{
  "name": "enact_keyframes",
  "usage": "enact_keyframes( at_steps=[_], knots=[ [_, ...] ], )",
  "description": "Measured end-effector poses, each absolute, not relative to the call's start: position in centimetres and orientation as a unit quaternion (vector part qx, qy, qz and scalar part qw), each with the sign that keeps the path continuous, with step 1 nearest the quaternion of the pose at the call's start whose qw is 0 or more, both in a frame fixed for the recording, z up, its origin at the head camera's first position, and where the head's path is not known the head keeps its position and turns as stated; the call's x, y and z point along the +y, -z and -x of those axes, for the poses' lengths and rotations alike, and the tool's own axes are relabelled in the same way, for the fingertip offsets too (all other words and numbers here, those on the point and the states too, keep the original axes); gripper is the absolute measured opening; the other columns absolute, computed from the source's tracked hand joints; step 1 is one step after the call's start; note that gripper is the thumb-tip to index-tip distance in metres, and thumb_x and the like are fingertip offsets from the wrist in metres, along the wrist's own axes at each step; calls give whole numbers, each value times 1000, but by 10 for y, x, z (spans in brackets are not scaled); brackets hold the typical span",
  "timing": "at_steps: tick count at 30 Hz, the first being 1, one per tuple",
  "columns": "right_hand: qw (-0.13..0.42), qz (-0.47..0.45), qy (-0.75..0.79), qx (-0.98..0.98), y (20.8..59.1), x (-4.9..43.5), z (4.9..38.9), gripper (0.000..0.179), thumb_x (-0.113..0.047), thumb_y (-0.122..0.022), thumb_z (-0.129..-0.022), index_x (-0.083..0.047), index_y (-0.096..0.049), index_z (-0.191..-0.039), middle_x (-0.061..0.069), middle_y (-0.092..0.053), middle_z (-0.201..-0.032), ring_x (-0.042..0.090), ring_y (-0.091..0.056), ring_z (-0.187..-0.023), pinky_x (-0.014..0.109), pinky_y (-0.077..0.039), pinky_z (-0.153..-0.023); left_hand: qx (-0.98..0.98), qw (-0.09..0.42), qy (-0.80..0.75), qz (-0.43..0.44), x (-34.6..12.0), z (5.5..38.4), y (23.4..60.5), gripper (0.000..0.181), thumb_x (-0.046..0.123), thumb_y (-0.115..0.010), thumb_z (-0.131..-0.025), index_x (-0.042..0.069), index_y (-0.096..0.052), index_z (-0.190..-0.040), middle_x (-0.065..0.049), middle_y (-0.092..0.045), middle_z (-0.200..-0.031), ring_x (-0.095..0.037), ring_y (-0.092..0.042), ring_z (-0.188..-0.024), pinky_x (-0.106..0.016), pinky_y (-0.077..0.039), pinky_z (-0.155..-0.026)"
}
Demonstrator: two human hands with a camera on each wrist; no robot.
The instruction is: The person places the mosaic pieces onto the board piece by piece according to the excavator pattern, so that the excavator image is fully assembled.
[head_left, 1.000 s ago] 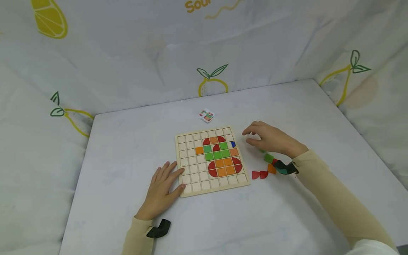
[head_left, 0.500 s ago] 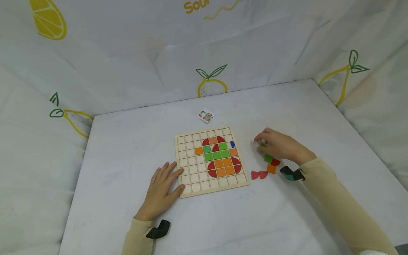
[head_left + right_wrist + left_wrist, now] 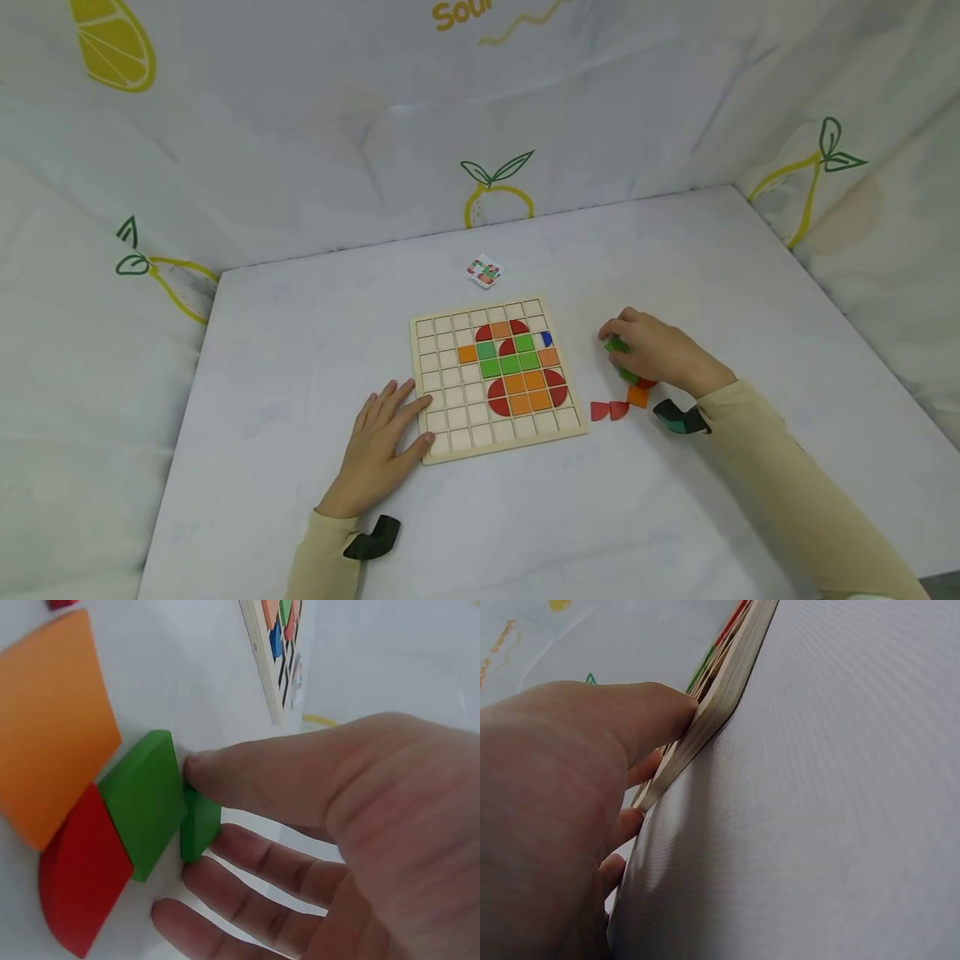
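Observation:
My left hand lies with spread fingers along the left edge of a wooden grid board; in the left wrist view its thumb touches the board's corner. Colored tiles fill several cells right of the board's middle. To the right of the board, my right hand pinches a green square tile between thumb and fingers. Seen from the right wrist, that tile sits beside a second green square tile. A red quarter-round tile and an orange square tile lie nearer the wrist.
Two red quarter-round tiles lie just off the board's lower right side. Behind the board is a small pattern card. A white cloth with lemon drawings hangs around the white table.
My right hand has moved right and toward me from beside the board to the loose tiles, and its fingers have closed around a green tile. My left hand has stayed put.

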State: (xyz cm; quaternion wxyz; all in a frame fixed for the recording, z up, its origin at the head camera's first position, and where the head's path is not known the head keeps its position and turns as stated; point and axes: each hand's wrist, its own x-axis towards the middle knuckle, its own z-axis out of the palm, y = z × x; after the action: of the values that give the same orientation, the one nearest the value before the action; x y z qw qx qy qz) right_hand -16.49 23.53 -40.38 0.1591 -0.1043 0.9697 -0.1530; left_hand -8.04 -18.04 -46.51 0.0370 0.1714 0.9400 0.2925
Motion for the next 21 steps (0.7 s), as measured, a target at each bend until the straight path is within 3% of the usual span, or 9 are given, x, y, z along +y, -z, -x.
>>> enact_keyframes(
  at_steps=[15,21],
  knots=[
    [148,155,199,956,403,223,180,26,-11,-69,-93,-4,-72,-118,13,-64,-119,25,-59,-98,43,-59,-91,938,35,-295,-179,-182,82,469,54,35,-66,-97,21,-53,-148,-3,-34,-166,-29,-18,-158,-51,-6,-129],
    [136,160,204,956,391,200,194,26,-10,-67,-94,-5,-72,-120,13,-62,-124,28,-59,-108,47,-56,-99,940,34,-290,-178,-183,81,470,54,36,-66,-97,22,-53,-148,-2,-33,-166,-28,-18,-158,-50,-6,-129]
  ],
)
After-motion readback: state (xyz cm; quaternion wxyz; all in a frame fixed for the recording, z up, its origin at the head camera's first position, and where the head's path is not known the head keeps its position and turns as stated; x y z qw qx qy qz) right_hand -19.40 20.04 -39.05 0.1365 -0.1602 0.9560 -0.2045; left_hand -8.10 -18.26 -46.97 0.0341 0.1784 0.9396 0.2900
